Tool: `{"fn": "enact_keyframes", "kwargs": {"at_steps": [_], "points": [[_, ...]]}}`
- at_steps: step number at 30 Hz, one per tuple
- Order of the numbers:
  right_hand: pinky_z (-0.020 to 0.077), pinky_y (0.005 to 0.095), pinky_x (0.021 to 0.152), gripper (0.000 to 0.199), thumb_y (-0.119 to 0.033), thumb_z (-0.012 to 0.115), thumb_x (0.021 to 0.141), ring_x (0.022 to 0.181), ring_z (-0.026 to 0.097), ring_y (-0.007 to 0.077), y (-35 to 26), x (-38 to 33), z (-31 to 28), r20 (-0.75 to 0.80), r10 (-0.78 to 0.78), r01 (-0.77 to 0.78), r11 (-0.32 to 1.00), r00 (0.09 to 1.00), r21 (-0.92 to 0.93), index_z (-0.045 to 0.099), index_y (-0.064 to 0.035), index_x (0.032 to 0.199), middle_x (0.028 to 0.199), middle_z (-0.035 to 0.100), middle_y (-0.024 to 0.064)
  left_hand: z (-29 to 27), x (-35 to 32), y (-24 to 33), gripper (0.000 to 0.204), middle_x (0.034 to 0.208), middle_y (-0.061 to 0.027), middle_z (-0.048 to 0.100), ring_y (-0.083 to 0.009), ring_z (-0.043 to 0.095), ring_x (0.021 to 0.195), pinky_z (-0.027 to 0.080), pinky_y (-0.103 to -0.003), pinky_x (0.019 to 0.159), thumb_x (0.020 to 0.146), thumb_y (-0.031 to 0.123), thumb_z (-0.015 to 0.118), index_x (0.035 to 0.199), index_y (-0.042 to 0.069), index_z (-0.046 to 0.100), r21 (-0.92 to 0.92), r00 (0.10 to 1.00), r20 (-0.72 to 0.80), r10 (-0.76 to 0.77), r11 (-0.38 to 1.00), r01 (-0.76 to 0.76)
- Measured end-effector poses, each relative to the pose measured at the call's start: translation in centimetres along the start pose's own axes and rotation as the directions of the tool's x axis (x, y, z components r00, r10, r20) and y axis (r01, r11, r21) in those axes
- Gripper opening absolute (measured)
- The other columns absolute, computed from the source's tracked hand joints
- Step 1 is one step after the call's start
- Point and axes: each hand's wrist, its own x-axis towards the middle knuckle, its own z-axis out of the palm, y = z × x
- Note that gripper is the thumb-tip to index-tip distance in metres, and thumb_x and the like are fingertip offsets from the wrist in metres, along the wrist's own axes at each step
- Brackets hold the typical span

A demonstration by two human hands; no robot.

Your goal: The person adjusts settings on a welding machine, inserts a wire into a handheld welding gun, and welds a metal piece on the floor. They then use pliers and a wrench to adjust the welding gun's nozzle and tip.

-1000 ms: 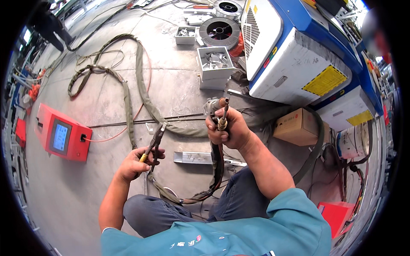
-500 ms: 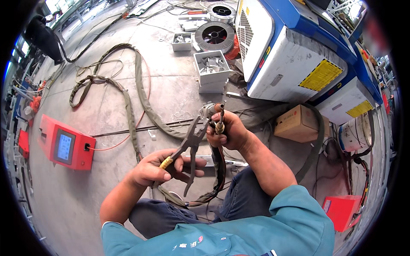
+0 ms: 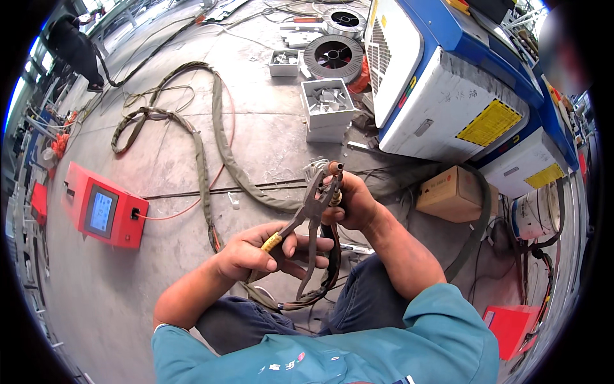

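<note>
Left hand (image 3: 252, 253), now raised from beside the knee, grips yellow-handled pliers (image 3: 306, 217) whose nose has reached the torch nozzle (image 3: 334, 169). Right hand (image 3: 352, 203) closed around the torch neck, above the lap, left of the cardboard box (image 3: 451, 192); nozzle work can begin.

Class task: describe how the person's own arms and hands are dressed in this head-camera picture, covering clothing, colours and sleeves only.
Both hands are bare, with no gloves: the left hand and the right hand. The forearms are uncovered too. The person wears a teal work shirt whose sleeves end near the elbows, the right sleeve being loose and wide. No watch, rings or markings show on either arm.
</note>
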Motion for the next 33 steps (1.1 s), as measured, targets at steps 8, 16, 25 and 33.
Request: {"fn": "enact_keyframes", "kwargs": {"at_steps": [8, 16, 25, 33], "points": [[0.0422, 0.0270, 0.061, 0.043, -0.046, 0.048, 0.108, 0.065, 0.054, 0.0140, 1.3, 1.3, 1.4, -0.382, -0.241, 0.121, 0.942, 0.892, -0.313, 0.063, -0.0065, 0.102, 0.077, 0.063, 0.0074, 1.3, -3.7, -0.6, 0.065, 0.147, -0.0146, 0.047, -0.0281, 0.048, 0.140, 0.041, -0.046, 0.114, 0.076, 0.002, 0.065, 0.140, 0.002, 0.052, 0.393, 0.896, -0.383, 0.227, 0.917, -0.065], [0.0465, 0.0276, 0.071, 0.050, -0.049, 0.054, 0.105, 0.076, 0.056, 0.0138, 3.0, 2.2, 4.0, -0.243, -0.444, 0.267, 0.807, 0.862, -0.527, 0.062, -0.0023, 0.120, 0.094, 0.069, 0.0094, 5.9, -4.3, -1.7, 0.075, 0.130, -0.0194, 0.054, -0.0348, 0.058, 0.119, 0.046, -0.040, 0.103, 0.067, 0.005, 0.061, 0.142, 0.002, 0.055, 0.913, 0.769, -0.376, 0.517, 0.350, 0.211], [0.0509, 0.0309, 0.077, 0.043, -0.044, 0.053, 0.106, 0.088, 0.065, 0.0172, 4.2, 2.0, 4.4, -0.204, -0.529, 0.327, 0.737, 0.824, -0.592, 0.057, -0.0043, 0.124, 0.099, 0.069, 0.0107, 8.6, -2.5, -3.0, 0.077, 0.137, -0.0221, 0.051, -0.0388, 0.056, 0.123, 0.047, -0.043, 0.104, 0.071, 0.009, 0.066, 0.147, 0.005, 0.053, 0.943, 0.718, -0.329, 0.613, 0.254, 0.216], [0.0568, 0.0326, 0.083, 0.046, -0.038, 0.052, 0.109, 0.098, 0.070, 0.0188, 4.6, 1.4, 6.4, -0.208, -0.559, 0.241, 0.623, 0.802, -0.744, 0.065, 0.0038, 0.123, 0.106, 0.073, 0.0122, 10.7, -1.0, -2.0, 0.078, 0.141, -0.0206, 0.049, -0.0381, 0.053, 0.130, 0.044, -0.043, 0.109, 0.072, 0.011, 0.066, 0.149, 0.005, 0.051, 0.806, 0.663, -0.571, 0.484, 0.483, 0.342]]}}
